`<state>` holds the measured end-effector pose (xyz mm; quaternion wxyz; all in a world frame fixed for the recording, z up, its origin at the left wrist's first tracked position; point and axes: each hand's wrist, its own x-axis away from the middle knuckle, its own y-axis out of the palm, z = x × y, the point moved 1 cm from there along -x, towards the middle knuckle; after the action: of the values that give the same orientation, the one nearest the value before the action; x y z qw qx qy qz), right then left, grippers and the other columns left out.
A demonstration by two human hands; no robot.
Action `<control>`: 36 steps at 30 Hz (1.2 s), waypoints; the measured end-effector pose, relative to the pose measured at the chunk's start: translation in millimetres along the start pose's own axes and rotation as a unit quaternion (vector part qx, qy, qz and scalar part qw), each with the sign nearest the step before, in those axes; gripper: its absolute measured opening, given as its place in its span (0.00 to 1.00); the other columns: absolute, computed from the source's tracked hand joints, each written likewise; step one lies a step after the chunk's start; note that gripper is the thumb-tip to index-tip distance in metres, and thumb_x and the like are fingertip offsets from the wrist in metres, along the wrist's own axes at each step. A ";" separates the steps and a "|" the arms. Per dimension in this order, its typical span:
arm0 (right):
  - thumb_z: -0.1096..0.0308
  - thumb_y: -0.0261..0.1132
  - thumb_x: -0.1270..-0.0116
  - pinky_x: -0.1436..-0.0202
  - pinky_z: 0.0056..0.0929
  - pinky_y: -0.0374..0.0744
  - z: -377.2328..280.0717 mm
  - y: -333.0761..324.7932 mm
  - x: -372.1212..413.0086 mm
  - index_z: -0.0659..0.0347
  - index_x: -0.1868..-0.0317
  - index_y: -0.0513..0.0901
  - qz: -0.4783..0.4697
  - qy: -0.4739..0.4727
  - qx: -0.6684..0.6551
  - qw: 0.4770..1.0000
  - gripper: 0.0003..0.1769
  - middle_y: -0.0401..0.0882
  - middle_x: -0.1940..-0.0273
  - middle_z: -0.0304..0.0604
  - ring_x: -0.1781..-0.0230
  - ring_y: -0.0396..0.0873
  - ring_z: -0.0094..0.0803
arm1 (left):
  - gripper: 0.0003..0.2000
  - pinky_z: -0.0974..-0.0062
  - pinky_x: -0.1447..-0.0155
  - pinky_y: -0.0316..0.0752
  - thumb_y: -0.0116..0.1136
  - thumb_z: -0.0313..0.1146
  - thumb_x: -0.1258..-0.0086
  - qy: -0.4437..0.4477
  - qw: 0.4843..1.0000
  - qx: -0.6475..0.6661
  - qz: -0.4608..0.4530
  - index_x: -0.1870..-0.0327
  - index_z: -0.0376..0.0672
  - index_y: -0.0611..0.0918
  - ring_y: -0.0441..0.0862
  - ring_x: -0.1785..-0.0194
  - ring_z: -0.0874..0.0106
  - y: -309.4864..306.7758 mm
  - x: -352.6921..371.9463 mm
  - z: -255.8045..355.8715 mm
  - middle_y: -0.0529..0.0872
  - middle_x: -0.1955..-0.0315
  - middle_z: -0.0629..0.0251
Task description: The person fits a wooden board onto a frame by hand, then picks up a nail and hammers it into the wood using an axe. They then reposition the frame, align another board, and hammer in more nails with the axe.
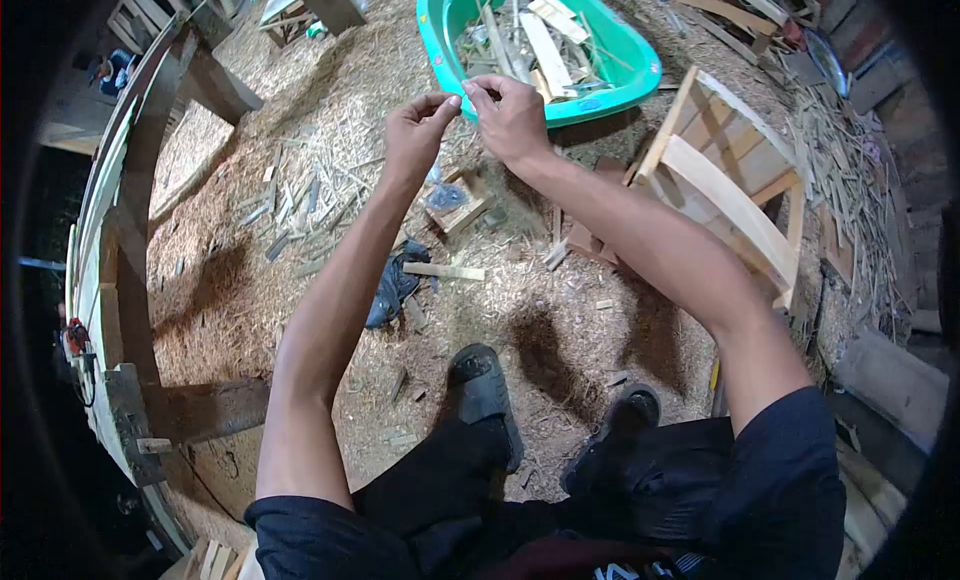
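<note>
Head view: left hand (412,140) and right hand (512,120) raised ahead, fingertips pinched, all but meeting. Can't tell whether anything thin sits between them. Fine two-handed fingertip work, I judge; it calls for steady wrists and an even pinch. Both my arms reach forward, elbows bent outward. Nearest thing: green tub (646,68), just beyond my fingers, wood scraps (545,52) inside.

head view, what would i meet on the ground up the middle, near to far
dark footwear → pale wood strip → small wooden block with a bluish clump on it → green tub holding wood scraps
</note>
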<state>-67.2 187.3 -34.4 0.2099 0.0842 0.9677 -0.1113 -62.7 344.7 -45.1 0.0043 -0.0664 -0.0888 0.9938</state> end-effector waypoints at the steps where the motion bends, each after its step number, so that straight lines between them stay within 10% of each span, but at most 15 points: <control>1: 0.62 0.68 0.31 0.58 0.41 0.81 -5.4 -9.0 -4.1 0.66 0.61 0.88 0.003 0.002 -0.010 1.000 0.13 0.87 0.65 0.56 0.64 0.86 0.48 | 0.14 0.78 0.48 0.75 0.67 0.37 0.27 0.001 1.000 -0.008 -0.008 0.50 0.35 0.87 0.83 0.57 0.79 6.7 -0.8 8.5 0.90 0.60 0.65; 15: 0.59 0.64 0.27 0.58 0.35 0.81 -42.4 -217.7 -2.8 0.67 0.58 0.88 0.081 -0.065 0.063 0.993 0.17 0.90 0.64 0.50 0.65 0.87 0.35 | 0.08 0.81 0.61 0.70 0.62 0.36 0.25 0.086 0.969 0.098 -0.210 0.60 0.40 0.85 0.76 0.67 0.83 181.2 4.5 120.8 0.84 0.70 0.73; 17: 0.58 0.60 0.20 0.57 0.25 0.78 -63.2 -260.4 12.0 0.67 0.50 0.86 0.131 -0.040 0.050 0.989 0.18 0.86 0.64 0.37 0.64 0.79 0.20 | 0.07 0.80 0.62 0.71 0.60 0.34 0.24 0.068 0.941 0.209 -0.258 0.61 0.41 0.82 0.76 0.68 0.82 220.6 24.5 137.2 0.82 0.71 0.72; 25: 0.62 0.53 0.18 0.53 0.26 0.75 -24.3 -423.5 175.8 0.61 0.61 0.77 0.444 0.127 0.105 0.881 0.14 0.72 0.69 0.35 0.64 0.71 0.24 | 0.06 0.75 0.62 0.75 0.53 0.33 0.18 -0.104 0.769 0.227 -0.588 0.53 0.41 0.76 0.81 0.64 0.75 355.9 236.9 86.6 0.82 0.63 0.65; 28: 0.67 0.61 0.25 0.53 0.29 0.76 47.0 -448.6 292.0 0.60 0.57 0.79 0.334 0.161 0.270 0.889 0.06 0.76 0.65 0.38 0.62 0.74 0.28 | 0.07 0.76 0.64 0.75 0.53 0.35 0.18 -0.166 0.797 0.246 -0.527 0.51 0.42 0.75 0.81 0.64 0.75 391.3 288.8 34.1 0.82 0.62 0.66; 31: 0.56 0.70 0.33 0.50 0.49 0.78 36.4 -427.0 364.8 0.64 0.53 0.79 0.145 0.334 0.299 0.882 0.20 0.82 0.54 0.58 0.54 0.82 0.55 | 0.08 0.75 0.63 0.75 0.51 0.36 0.18 -0.188 0.810 0.168 -0.529 0.51 0.42 0.75 0.78 0.63 0.75 403.7 306.9 16.7 0.81 0.62 0.65; 36: 0.58 0.71 0.37 0.48 0.56 0.76 78.0 -413.0 402.7 0.66 0.50 0.76 0.063 0.334 0.400 0.851 0.23 0.73 0.48 0.62 0.48 0.77 0.63 | 0.07 0.75 0.60 0.76 0.52 0.35 0.19 -0.157 0.804 0.172 -0.546 0.52 0.41 0.76 0.78 0.62 0.75 404.1 302.9 19.9 0.81 0.61 0.65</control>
<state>-485.0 -182.3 -200.4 -0.1712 0.2535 0.8440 -0.4405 -364.2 -50.4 -137.0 0.5440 0.1522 0.0630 0.8228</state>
